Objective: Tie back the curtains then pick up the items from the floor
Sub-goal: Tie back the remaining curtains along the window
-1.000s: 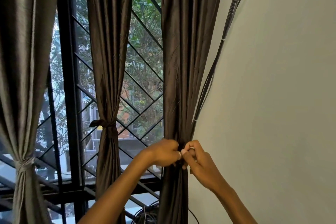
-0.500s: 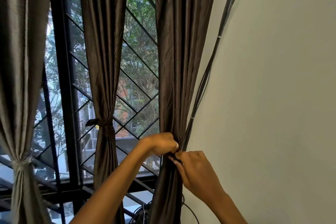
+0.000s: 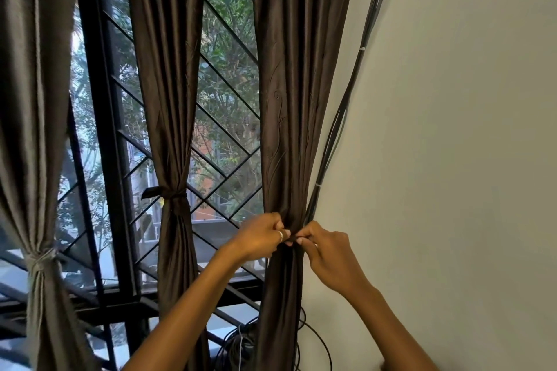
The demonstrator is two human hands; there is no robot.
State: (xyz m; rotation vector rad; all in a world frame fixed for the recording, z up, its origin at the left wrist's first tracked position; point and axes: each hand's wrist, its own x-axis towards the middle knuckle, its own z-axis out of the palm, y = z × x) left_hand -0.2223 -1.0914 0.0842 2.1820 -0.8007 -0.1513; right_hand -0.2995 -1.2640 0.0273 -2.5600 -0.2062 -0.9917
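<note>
Tying right curtain (image 3: pixel 295 99)
Right hand (image 3: pixel 327 253) back up level w/ left hand (image 3: pixel 260 238) vs 0.5 s ago; both pinch-closed on gathered fabric.

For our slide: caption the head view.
Both hands, left hand and right hand, knot a tie around the rightmost curtain beside the wall.

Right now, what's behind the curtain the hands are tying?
Left of the right curtain you see window bars and trees outside. Right of it, cables run down the wall. Whatever lies straight behind the cloth is covered.
</note>
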